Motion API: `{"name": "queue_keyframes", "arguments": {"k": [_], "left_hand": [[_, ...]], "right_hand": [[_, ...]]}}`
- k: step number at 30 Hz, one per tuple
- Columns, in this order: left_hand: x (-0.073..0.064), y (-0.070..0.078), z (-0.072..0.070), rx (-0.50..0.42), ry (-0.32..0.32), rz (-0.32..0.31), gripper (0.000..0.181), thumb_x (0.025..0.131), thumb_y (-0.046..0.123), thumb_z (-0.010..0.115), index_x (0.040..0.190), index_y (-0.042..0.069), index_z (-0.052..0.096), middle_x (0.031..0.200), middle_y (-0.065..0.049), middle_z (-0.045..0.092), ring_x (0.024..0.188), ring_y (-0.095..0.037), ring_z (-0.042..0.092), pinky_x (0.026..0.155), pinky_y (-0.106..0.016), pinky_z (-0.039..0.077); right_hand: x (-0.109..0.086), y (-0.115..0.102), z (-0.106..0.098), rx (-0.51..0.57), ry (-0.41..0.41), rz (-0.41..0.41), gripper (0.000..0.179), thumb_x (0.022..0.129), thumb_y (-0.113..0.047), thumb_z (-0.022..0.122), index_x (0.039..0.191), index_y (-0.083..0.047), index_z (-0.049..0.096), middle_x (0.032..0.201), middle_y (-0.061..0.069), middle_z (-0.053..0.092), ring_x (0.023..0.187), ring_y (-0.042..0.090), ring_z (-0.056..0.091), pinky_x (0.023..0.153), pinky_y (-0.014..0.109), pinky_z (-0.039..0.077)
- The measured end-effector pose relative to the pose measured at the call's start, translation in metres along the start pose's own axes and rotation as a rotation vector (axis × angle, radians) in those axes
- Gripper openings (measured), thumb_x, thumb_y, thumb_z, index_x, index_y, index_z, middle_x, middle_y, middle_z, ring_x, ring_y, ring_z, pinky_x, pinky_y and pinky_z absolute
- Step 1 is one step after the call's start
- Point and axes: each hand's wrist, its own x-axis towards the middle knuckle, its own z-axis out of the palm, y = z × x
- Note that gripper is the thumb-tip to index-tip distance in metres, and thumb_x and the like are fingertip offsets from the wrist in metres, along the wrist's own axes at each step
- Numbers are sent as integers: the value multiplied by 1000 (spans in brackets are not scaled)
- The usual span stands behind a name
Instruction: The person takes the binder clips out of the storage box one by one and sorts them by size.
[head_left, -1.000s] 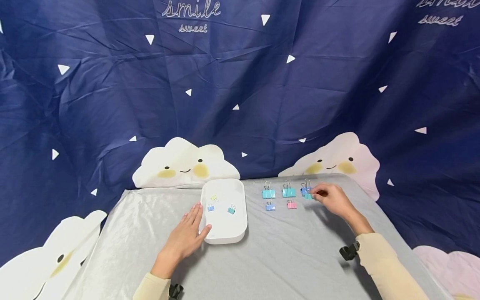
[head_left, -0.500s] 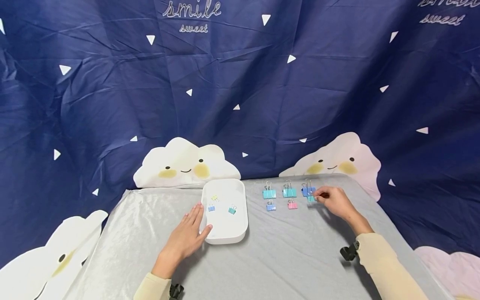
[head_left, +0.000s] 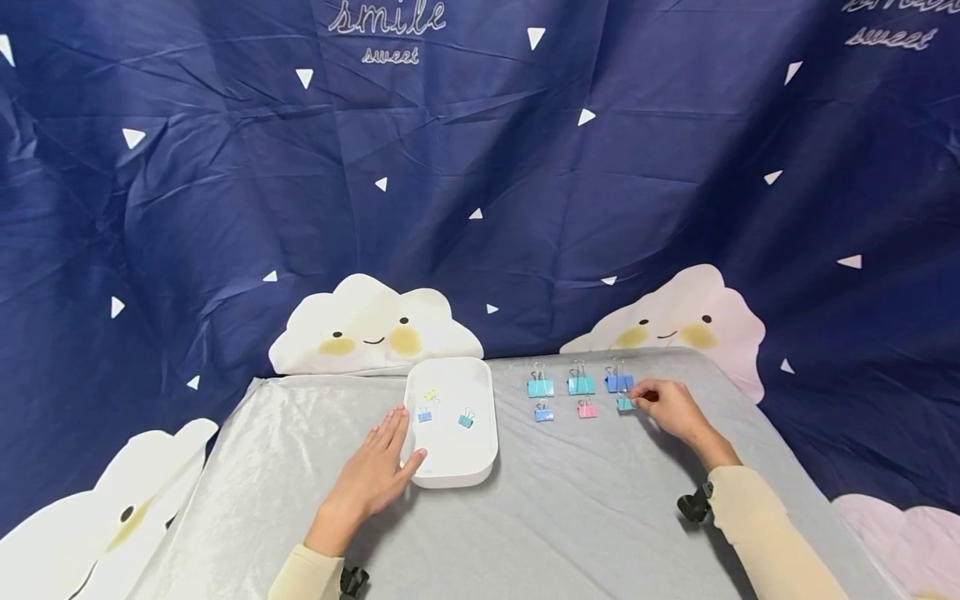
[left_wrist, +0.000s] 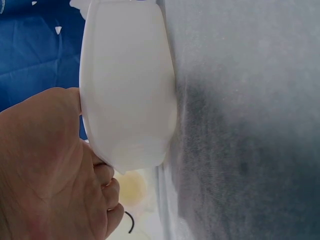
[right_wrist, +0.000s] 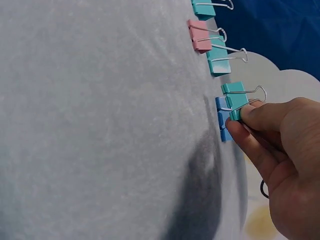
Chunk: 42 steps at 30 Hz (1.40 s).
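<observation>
My right hand [head_left: 678, 410] pinches a small teal binder clip [right_wrist: 236, 101] between thumb and fingers, by one side, just in front of the large blue binder clip [head_left: 619, 383]. Two large teal clips, the left one [head_left: 540, 388] and the middle one [head_left: 581, 385], stand in the same back row. In front of them are a small blue clip [head_left: 543, 414] and a small pink clip [head_left: 587, 411]. My left hand [head_left: 367, 479] rests on the left rim of a white tray [head_left: 455, 477], fingers straight, thumb at the near corner.
Inside the tray lie a yellow clip [head_left: 431, 395], a blue clip [head_left: 424, 415] and a dark teal clip [head_left: 467, 419]. A grey cloth [head_left: 555, 517] covers the table. Behind its back edge hangs a navy curtain [head_left: 465, 167] with clouds printed on it.
The small teal clip has moved slightly toward the near side with my right hand, off the front of the large blue clip. My left hand keeps its place on the tray.
</observation>
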Motion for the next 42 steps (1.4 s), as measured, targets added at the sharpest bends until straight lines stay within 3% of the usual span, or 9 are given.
{"name": "queue_keyframes", "arguments": {"k": [8, 19, 23, 33, 42], "left_hand": [[0, 0, -1, 2, 0, 2, 80, 111, 49, 47, 166, -5, 26, 176, -21, 25, 163, -38, 27, 134, -54, 26], [1, 2, -2, -8, 5, 2, 79, 112, 49, 48, 166, -5, 27, 175, -21, 25, 163, -38, 27, 134, -55, 27], [1, 1, -1, -13, 0, -2, 80, 111, 49, 48, 166, -6, 26, 175, -21, 25, 163, -38, 27, 134, -55, 27], [2, 1, -2, -26, 4, -2, 80, 111, 49, 47, 166, -5, 26, 176, -22, 24, 163, -39, 26, 134, -55, 26], [1, 1, -1, -14, 0, -3, 81, 111, 49, 48, 166, -6, 26, 175, -22, 25, 163, -38, 27, 134, -55, 26]], "right_hand": [[-1, 7, 5, 4, -29, 43, 9, 98, 0, 71, 100, 0, 80, 103, 20, 79, 92, 31, 74, 73, 34, 60], [0, 9, 12, -44, -43, 63, 9, 98, -1, 70, 102, 1, 78, 108, 23, 77, 101, 39, 71, 89, 56, 59], [0, 9, 13, -39, -46, 64, 10, 97, 1, 68, 102, 2, 77, 106, 23, 76, 99, 38, 70, 86, 56, 59], [-1, 9, 13, -18, -20, 79, 6, 97, 0, 71, 101, 2, 75, 98, 19, 76, 88, 28, 67, 75, 41, 56], [-5, 11, 15, -17, 5, 75, 6, 97, 0, 70, 101, 1, 74, 96, 17, 75, 86, 26, 66, 74, 38, 54]]}}
